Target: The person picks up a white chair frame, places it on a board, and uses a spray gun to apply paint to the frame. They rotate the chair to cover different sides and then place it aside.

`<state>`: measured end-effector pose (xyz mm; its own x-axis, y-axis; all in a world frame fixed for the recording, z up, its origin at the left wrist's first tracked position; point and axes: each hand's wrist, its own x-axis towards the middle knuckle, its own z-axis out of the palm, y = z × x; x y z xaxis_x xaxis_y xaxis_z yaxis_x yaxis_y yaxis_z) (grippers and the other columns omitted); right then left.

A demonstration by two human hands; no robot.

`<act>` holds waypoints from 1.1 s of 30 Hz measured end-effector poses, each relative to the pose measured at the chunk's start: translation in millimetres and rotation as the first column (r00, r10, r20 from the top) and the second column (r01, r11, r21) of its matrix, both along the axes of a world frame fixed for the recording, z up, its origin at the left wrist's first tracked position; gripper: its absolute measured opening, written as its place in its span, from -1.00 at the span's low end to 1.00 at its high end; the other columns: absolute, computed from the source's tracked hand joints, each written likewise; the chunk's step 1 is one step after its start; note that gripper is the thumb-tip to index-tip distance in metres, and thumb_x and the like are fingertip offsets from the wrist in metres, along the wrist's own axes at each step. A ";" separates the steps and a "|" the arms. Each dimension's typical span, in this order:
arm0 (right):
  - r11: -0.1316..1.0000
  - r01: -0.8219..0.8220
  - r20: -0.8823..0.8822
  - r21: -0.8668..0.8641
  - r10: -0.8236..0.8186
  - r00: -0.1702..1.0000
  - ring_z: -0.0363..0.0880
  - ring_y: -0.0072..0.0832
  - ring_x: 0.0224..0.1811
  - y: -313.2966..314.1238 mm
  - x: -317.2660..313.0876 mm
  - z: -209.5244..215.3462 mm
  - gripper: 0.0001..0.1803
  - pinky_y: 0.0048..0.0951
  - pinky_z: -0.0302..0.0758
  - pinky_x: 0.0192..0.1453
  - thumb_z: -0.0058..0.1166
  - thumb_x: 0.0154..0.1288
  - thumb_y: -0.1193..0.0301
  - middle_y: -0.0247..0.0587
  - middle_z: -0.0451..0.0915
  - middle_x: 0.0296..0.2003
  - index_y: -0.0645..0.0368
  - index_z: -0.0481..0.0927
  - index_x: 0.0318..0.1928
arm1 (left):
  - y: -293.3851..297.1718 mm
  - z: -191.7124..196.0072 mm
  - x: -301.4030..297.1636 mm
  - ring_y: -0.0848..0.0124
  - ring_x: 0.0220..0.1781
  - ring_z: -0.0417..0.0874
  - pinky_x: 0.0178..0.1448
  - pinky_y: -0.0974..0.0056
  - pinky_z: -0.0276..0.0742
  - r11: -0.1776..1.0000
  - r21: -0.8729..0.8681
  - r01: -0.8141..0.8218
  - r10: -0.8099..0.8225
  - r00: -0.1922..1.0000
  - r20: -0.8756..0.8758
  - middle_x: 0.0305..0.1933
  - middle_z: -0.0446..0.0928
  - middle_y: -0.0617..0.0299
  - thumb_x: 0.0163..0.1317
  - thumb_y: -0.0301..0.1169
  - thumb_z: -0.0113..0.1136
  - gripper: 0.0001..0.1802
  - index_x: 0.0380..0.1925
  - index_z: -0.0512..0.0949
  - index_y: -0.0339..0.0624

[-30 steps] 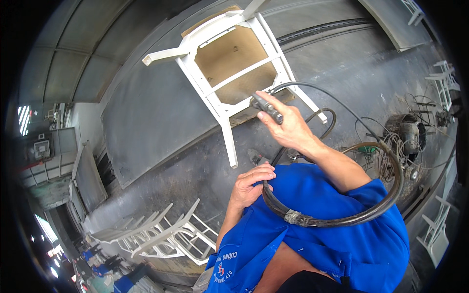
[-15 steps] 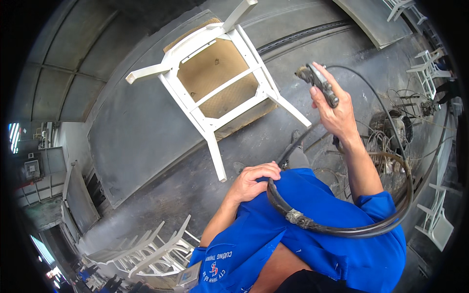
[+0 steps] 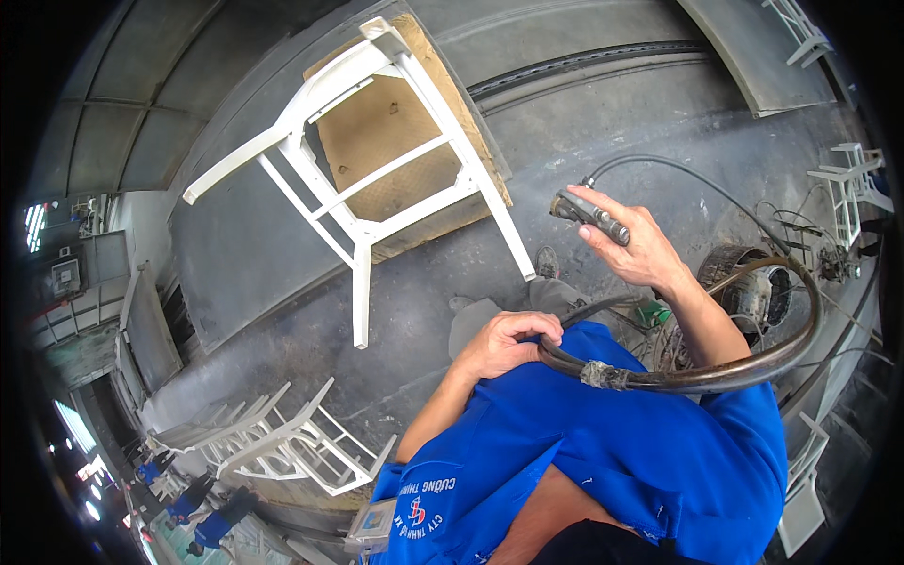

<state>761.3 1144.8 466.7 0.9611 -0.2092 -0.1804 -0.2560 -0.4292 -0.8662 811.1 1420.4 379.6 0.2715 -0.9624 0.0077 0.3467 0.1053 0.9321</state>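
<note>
My right hand (image 3: 645,250) is closed around a dark, paint-crusted spray gun (image 3: 591,215), its head pointing left. My left hand (image 3: 508,344) is wrapped around a bundle of dark hoses (image 3: 692,379) in front of my blue shirt. The hoses loop right from there, and tape binds them near that hand. Ahead and to the left, a white chair frame (image 3: 414,214) has its legs sticking outward over a brown board (image 3: 381,127). The spray gun is apart from the frame, to the right of its nearest leg.
White chairs (image 3: 292,443) stand in a row at lower left, with people in blue beyond. More white chairs (image 3: 847,188) are at far right. A round drum-like thing (image 3: 753,287) sits among tangled hoses on the right. A grey panel (image 3: 245,254) lies beneath the board.
The white chair frame has turned and shifted left in view, along with its board. My right hand and the spray gun have come lower and nearer. My left hand keeps its hold on the hoses.
</note>
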 end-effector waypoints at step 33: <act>0.811 0.531 0.239 0.246 -0.581 0.778 0.60 -0.59 -0.29 -92.9 -73.4 -12.2 -0.22 -0.68 0.43 -0.53 0.20 0.47 0.08 -0.20 0.62 -0.21 0.20 0.29 0.53 | -117.3 -58.7 10.2 0.05 0.43 0.52 0.49 0.02 0.45 0.945 0.177 0.275 -0.318 0.898 0.304 0.22 0.64 0.04 0.10 -0.60 0.39 -0.51 0.10 0.62 -0.18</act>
<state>687.9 1051.9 454.5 0.6972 -0.7168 0.0084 -0.1356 -0.1434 -0.9803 821.3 1303.0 320.9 -0.0239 -0.9965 -0.0802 0.0196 -0.0806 0.9965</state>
